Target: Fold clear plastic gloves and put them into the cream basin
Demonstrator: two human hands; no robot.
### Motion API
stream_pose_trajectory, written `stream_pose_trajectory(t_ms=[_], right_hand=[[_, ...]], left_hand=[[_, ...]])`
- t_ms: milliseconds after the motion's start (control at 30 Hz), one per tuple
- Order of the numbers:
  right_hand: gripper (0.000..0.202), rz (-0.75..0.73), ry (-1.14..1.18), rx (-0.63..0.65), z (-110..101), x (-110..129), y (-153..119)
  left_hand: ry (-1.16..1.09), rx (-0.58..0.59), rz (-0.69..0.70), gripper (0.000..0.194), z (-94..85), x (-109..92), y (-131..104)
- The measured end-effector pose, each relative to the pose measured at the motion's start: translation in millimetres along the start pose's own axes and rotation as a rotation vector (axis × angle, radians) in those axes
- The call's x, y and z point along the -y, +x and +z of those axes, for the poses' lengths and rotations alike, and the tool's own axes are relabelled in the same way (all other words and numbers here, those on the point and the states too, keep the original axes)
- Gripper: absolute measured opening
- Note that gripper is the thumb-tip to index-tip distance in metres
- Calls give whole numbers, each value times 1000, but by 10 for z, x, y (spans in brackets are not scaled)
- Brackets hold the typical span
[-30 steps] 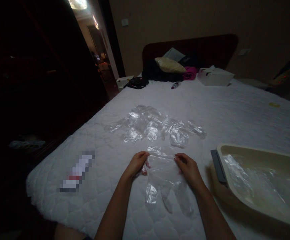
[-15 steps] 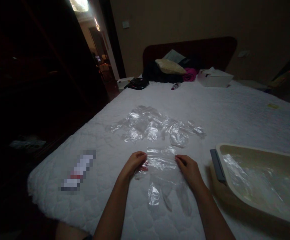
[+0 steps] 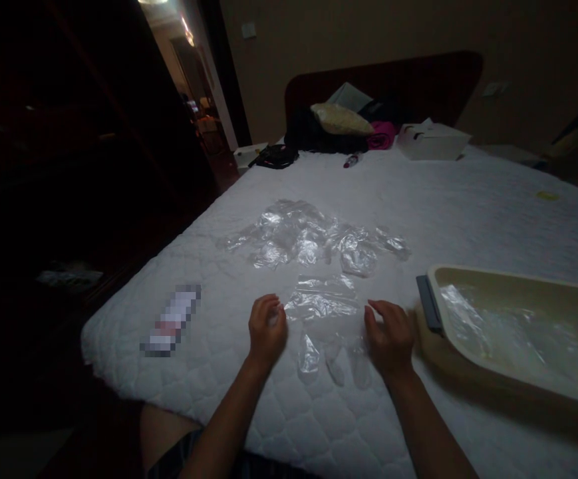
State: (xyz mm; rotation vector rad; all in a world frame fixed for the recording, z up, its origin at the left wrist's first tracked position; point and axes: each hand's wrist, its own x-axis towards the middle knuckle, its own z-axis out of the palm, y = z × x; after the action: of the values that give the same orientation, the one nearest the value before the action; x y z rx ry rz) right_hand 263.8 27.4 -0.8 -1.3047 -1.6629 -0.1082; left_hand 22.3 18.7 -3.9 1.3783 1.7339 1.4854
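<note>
A clear disposable plastic glove [image 3: 321, 303] lies spread flat on the white quilted bed, its fingers pointing toward me. My left hand [image 3: 267, 332] is at the glove's left edge, fingers loosely curled with a gap to the thumb; whether its fingertips touch the film I cannot tell. On the other side, my right hand [image 3: 389, 336] rests just off the glove's right edge, thumb and fingers apart and nothing between them. Beyond the flat glove is a crumpled heap of clear plastic gloves [image 3: 298, 233].
A beige plastic tub [image 3: 508, 283] with a grey handle stands at the right, clear plastic inside it. A blurred-out flat item [image 3: 171, 321] lies at the left. Near the headboard [image 3: 428, 80] are a white box [image 3: 433, 141], a pink roll [image 3: 381, 135] and dark cloth.
Both hands have let go of the glove's side edges and moved slightly outward. The glove stays flat on the bed. The view has tilted down a little.
</note>
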Motion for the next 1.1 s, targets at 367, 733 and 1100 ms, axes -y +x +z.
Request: stream_pose_trajectory(t_ms=[367, 733, 1100], right_hand=[[22, -470, 4, 436, -365, 511, -612], [17, 732, 515, 559, -364, 755, -709], [31, 816, 566, 1037, -482, 724, -705]], left_hand=[[173, 657, 596, 40, 23, 12, -313], [401, 565, 861, 46, 76, 98, -285], [365, 584, 878, 45, 64, 122, -268]])
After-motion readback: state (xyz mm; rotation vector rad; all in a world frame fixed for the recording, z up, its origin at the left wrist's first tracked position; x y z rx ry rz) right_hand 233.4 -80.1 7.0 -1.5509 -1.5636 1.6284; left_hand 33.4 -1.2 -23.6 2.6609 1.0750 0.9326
